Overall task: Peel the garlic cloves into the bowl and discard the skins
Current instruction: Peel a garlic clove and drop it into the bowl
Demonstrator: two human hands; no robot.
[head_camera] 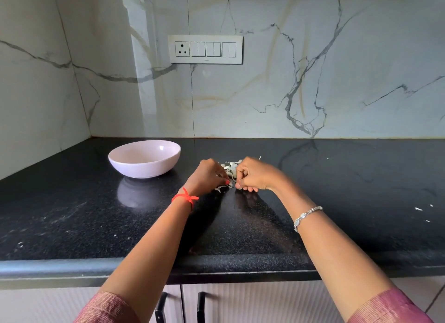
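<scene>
A pale pink bowl (144,158) stands on the black counter, left of my hands; its inside is hidden from this angle. A small heap of white garlic skins (230,166) lies on the counter between and just behind my hands. My left hand (209,175) has its fingers curled down onto the skins at the heap's near edge. My right hand (255,175) is curled beside it, fingertips pinching something small and pale at the heap. I cannot make out a whole clove.
The black granite counter (337,202) runs to a marble wall behind and on the left. A few white skin flecks (419,209) lie at the right. A switch panel (205,49) is on the wall. Cabinet handles (201,306) show below the front edge.
</scene>
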